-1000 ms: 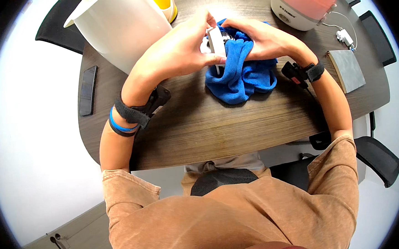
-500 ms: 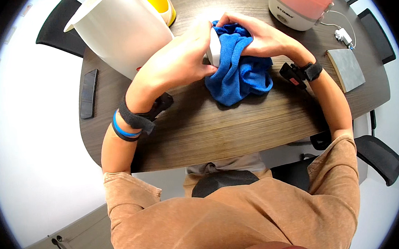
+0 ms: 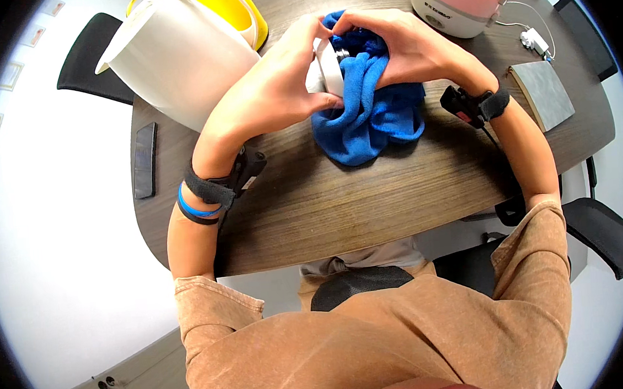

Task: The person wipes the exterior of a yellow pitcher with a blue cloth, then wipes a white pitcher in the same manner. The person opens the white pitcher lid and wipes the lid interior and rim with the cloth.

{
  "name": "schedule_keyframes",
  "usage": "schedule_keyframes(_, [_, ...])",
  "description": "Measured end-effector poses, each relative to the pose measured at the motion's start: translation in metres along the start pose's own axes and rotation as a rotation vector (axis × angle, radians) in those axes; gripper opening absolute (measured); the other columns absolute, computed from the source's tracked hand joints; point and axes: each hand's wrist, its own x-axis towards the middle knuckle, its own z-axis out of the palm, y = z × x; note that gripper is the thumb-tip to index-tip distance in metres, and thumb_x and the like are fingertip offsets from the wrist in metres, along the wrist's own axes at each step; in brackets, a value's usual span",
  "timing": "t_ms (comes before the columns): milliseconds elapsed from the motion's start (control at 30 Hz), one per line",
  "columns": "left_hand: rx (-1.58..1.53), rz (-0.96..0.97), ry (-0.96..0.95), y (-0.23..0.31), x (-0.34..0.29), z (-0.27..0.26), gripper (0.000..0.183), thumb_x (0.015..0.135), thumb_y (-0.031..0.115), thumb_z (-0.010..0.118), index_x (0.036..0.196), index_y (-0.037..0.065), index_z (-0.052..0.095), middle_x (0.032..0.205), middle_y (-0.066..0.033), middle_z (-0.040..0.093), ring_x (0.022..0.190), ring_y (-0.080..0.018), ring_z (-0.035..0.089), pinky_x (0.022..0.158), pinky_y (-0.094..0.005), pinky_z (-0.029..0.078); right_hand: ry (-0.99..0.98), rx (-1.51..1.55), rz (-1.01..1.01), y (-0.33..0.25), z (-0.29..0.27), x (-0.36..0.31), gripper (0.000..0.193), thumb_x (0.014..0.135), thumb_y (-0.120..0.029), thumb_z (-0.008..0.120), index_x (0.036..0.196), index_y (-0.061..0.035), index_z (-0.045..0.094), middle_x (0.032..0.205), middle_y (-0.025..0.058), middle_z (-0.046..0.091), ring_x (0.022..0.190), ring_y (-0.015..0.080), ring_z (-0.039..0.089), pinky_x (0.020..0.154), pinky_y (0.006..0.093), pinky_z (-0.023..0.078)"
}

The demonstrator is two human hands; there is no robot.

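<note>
Above the far part of the table, both hands meet at a bunched blue cloth (image 3: pixel 367 116). My left hand (image 3: pixel 279 79) curls around a white round piece (image 3: pixel 329 66), thumb below and fingers above. My right hand (image 3: pixel 413 49) is closed on the cloth from the other side, its fingertips near those of the left. Between the white piece and the cloth a small shiny metal part (image 3: pixel 342 53) shows. Whatever else the cloth wraps is hidden. Its loose end hangs down onto the wood.
Left of my hands stand a large white container (image 3: pixel 175 57) and a yellow one (image 3: pixel 243 10). A pink-and-white appliance (image 3: pixel 460 3) with a cord and white plug (image 3: pixel 534 40) is at far right. A grey notebook (image 3: pixel 542 95) and a dark phone (image 3: pixel 145 160) lie on the table (image 3: pixel 306 223).
The white piece has tilted and come slightly away from the cloth, so the metal part now shows. Both hands keep their hold. The whole view has shifted a little.
</note>
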Motion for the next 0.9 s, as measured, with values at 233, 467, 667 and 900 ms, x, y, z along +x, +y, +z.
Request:
schedule_keyframes(233, [-0.104,-0.372,-0.13,0.009,0.0,-0.009,0.045,0.1,0.027,0.072,0.124,0.003,0.042,0.119,-0.0127,0.057,0.113,-0.0164,0.06,0.095,-0.0336,0.053,0.017,0.008,-0.081,0.0,0.008,0.0,0.072,0.069,-0.023,0.091,0.13,-0.0076,0.057,0.118,0.0133,0.068,0.105,0.0319,0.068,0.091,0.0409,0.056])
schedule_keyframes(467, [-0.142,-0.22,-0.066,0.003,-0.004,-0.005,0.067,0.091,0.031,0.081,0.136,0.003,0.04,0.133,-0.0198,0.055,0.135,-0.0313,0.056,0.114,-0.043,0.048,-0.25,0.176,0.226,0.002,0.013,-0.007,0.074,0.079,-0.034,0.085,0.139,-0.0069,0.051,0.119,0.017,0.067,0.109,0.0326,0.066,0.095,0.0425,0.053])
schedule_keyframes(667, [-0.157,-0.256,-0.173,0.0,-0.004,-0.011,0.086,0.086,0.031,0.087,0.152,0.001,0.041,0.126,-0.0175,0.063,0.127,-0.0269,0.061,0.107,-0.0386,0.05,-0.113,0.099,0.019,0.005,0.014,-0.004,0.08,0.073,-0.028,0.092,0.139,-0.0048,0.053,0.129,0.0201,0.065,0.121,0.0355,0.064,0.104,0.0435,0.053])
schedule_keyframes(900, [0.096,-0.119,-0.048,-0.001,-0.005,-0.001,0.082,0.079,0.021,0.089,0.145,-0.003,0.048,0.115,-0.025,0.069,0.107,-0.0363,0.068,0.092,-0.0397,0.053,-0.06,0.108,-0.099,0.005,0.011,0.001,0.071,0.071,-0.018,0.091,0.132,-0.0029,0.059,0.129,0.0155,0.065,0.122,0.0314,0.063,0.106,0.0404,0.051])
